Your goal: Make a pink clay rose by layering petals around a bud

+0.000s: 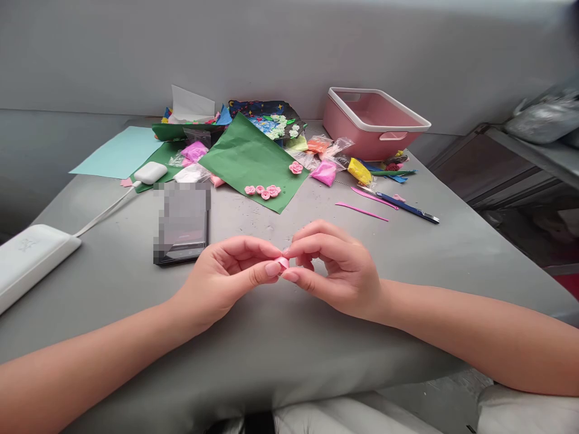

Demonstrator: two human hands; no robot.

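Note:
A small pink clay flower [283, 263] is pinched between my two hands above the front of the table. My left hand [233, 271] grips it with thumb and forefinger from the left. From the other side, the thumb and fingertips of my right hand [337, 265] close on its edge. The fingers partly cover the flower, so its full shape is hidden. Beyond my hands, several finished pink clay roses [272, 191] lie on a green paper sheet [253, 157], with another rose [295, 167] near its right edge.
A phone [181, 241] lies left of my hands, beside a white power bank [36, 259] with a cable. Pink tools [362, 211] and a dark blue cutter [409, 208] lie right. Bags of coloured clay [324, 172] and a pink basket [362, 132] stand behind.

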